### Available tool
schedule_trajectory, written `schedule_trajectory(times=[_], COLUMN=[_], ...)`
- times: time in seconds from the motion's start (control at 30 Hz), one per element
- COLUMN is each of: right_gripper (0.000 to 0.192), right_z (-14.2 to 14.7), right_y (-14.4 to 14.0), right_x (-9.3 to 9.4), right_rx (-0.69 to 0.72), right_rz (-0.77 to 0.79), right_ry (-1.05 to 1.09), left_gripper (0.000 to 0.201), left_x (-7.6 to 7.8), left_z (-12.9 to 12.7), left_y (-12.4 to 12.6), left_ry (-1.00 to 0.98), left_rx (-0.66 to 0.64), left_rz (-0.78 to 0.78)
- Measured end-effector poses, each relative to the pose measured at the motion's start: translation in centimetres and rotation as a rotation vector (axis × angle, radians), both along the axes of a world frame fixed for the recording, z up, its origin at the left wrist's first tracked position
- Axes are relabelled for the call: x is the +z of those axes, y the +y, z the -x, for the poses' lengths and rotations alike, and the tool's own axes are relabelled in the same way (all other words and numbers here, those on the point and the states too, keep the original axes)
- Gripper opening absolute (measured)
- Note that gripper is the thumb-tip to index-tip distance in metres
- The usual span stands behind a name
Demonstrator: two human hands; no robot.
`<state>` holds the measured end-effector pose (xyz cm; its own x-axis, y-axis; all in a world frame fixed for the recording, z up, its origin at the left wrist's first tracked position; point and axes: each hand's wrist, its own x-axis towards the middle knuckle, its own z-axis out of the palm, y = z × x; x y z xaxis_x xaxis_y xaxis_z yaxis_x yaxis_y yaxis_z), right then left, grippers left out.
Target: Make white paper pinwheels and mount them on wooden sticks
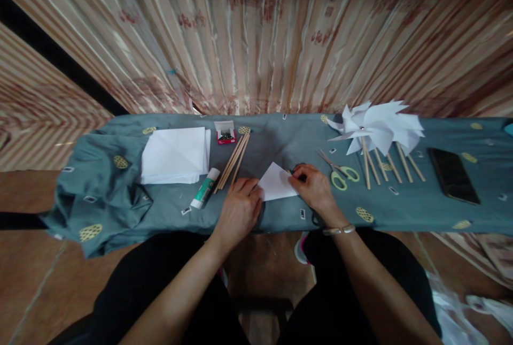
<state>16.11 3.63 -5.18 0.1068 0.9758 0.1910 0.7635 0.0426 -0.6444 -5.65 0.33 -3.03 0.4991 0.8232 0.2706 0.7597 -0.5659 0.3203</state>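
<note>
Between my hands is a white sheet of paper (276,183), folded into a triangle with its point away from me. My left hand (241,203) pinches its left corner. At the right corner, my right hand (315,187) grips the paper between thumb and fingers. Several thin wooden sticks (233,163) lie just beyond my left hand, beside a green and white glue stick (205,188). Scissors (340,171) with light green handles rest open to the right of my right hand.
A stack of white paper (173,155) lies at the left, near a small red box (225,133) holding dark pieces. Several paper pinwheels (380,128) on sticks and a black phone (452,175) are at the right. A green cloth (276,223) covers the narrow table; a curtain (256,40) hangs behind.
</note>
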Motion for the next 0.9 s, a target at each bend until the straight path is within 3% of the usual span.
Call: schedule_trajectory(times=[0.23,0.6,0.9], right_gripper=[0.006,0.007,0.047], right_z=[0.1,0.0,2.3], right_y=[0.1,-0.1,-4.0], right_x=[0.2,-0.1,-1.1], right_rx=[0.010,0.039,0.040], right_rz=[-0.006,-0.047,-0.143], right_ry=[-0.003,-0.057,-0.248], left_gripper=[0.034,0.033,0.030], left_x=[-0.9,-1.9,-1.9], left_z=[-2.6,-4.3,-4.3], left_y=[0.6,2.0,1.8], left_ry=[-0.038,0.019,-0.002], left_rx=[-0.119,-0.096,-0.096], left_rz=[0.038,0.080,0.044])
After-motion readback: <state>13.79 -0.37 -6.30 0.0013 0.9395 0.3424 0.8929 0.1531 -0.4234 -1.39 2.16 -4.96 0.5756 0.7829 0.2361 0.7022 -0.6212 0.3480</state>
